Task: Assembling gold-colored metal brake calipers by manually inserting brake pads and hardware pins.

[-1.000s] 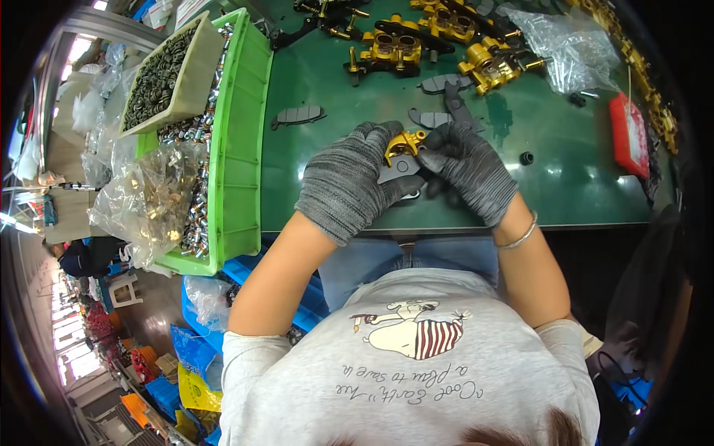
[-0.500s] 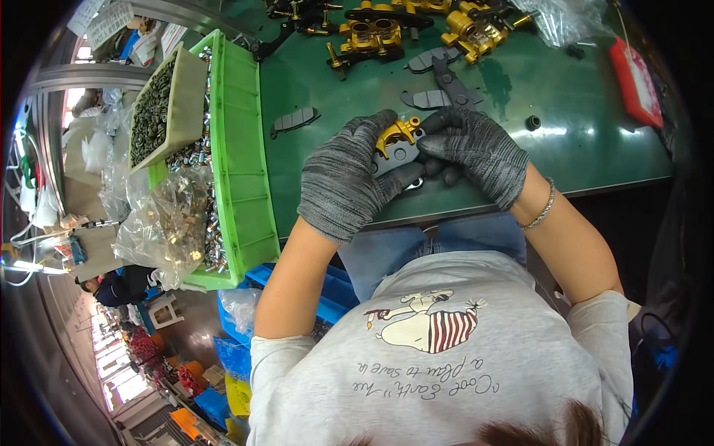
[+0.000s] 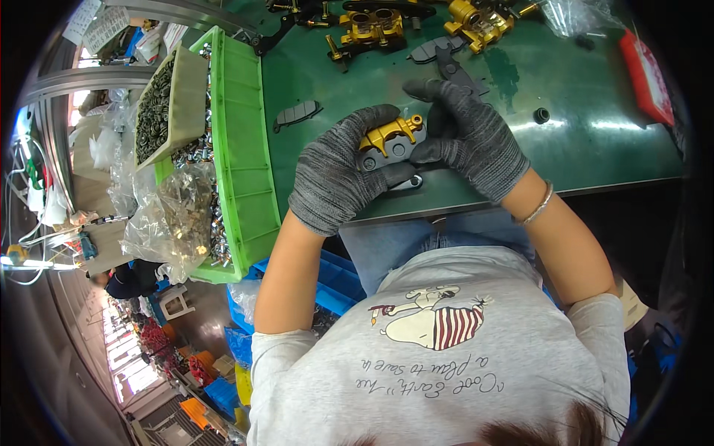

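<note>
My left hand (image 3: 338,167), in a grey knitted glove, grips a gold brake caliper (image 3: 387,134) above the near edge of the green bench. Grey brake pads (image 3: 381,156) with round marks sit along the caliper's near side. My right hand (image 3: 472,141), gloved alike, has its fingers spread. Its thumb lies against the right end of the pads, while the forefinger stretches away from the caliper. Below the held caliper a silver part with a round hole (image 3: 413,182) shows; the rest is hidden by my left hand.
A loose brake pad (image 3: 297,115) lies left on the bench, another pad (image 3: 437,48) beyond my right hand. Gold calipers (image 3: 372,30) stand at the back. A small black ring (image 3: 541,115) and a red tray (image 3: 645,78) are right. A green bin (image 3: 249,149) flanks the left.
My right hand has loosened from around the caliper's right end, and its fingers have opened outward. The caliper in my left hand has turned, showing more of its gold body and the pads.
</note>
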A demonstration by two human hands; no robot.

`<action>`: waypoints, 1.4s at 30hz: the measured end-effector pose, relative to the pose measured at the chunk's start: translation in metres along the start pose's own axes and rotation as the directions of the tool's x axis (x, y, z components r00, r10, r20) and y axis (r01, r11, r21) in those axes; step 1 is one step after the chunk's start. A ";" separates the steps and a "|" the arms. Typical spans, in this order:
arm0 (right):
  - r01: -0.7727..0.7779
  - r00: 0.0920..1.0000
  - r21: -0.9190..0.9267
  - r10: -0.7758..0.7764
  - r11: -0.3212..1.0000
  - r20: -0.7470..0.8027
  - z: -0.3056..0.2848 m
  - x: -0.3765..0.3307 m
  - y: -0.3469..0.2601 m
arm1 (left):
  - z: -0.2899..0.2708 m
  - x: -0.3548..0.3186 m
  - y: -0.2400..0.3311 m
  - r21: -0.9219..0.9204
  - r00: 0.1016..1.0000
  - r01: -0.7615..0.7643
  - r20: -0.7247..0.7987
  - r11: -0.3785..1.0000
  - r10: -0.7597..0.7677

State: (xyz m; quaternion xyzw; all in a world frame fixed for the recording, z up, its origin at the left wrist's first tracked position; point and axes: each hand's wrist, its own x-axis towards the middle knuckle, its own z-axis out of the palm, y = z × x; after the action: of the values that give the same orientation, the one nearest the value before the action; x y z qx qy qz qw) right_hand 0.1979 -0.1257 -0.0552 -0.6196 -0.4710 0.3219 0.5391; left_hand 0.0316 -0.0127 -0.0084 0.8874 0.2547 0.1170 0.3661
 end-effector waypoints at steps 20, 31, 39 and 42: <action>0.139 0.967 -0.647 -0.242 0.750 -0.073 -0.089 0.027 -0.037 | -0.017 -0.001 0.022 0.378 0.988 -0.043 0.154 0.925 -0.017; 0.224 0.935 -0.954 -0.322 0.201 0.151 -0.085 0.134 -0.008 | -0.027 0.000 0.024 0.447 0.969 -0.038 0.233 0.894 -0.075; -0.007 0.993 -0.988 -0.118 0.154 -0.026 -0.081 0.258 -0.004 | -0.031 0.000 0.004 0.371 0.994 -0.042 0.112 0.928 0.000; -0.096 0.980 -0.980 -0.154 0.172 -0.123 -0.109 0.312 0.018 | -0.034 0.008 0.007 0.366 0.987 -0.037 0.160 0.930 -0.024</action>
State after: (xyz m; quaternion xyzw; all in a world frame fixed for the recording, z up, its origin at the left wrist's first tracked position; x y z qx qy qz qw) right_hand 0.4099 0.1249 -0.0157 -0.8394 -0.5243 -0.1290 0.0627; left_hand 0.0277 0.0077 0.0206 0.9475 0.2387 -0.0043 0.2125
